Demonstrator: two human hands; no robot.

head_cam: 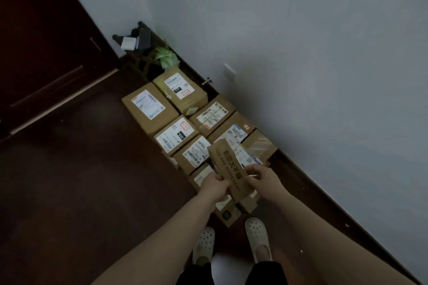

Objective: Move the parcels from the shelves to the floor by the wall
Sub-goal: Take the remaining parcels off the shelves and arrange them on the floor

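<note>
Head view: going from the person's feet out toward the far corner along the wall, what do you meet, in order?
White clogs → long carton, held by left hand and right hand → outer-row parcel with the biggest label → farthest parcel → green bag → dark stand in the corner.

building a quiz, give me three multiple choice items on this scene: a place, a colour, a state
1. The labelled brown cardboard parcels lie: A on a shelf; B on the dark floor by the pale wall; C on a table.
2. The perforated clogs are: A white; B black; C red.
3. The long brown cardboard box printed YOU ARE DIFFERENT is: A on the floor; B in a bag; C held by left hand and right hand.
Answers: B, rows at the wall's foot; A, both look white; C, both grip its sides.
</note>
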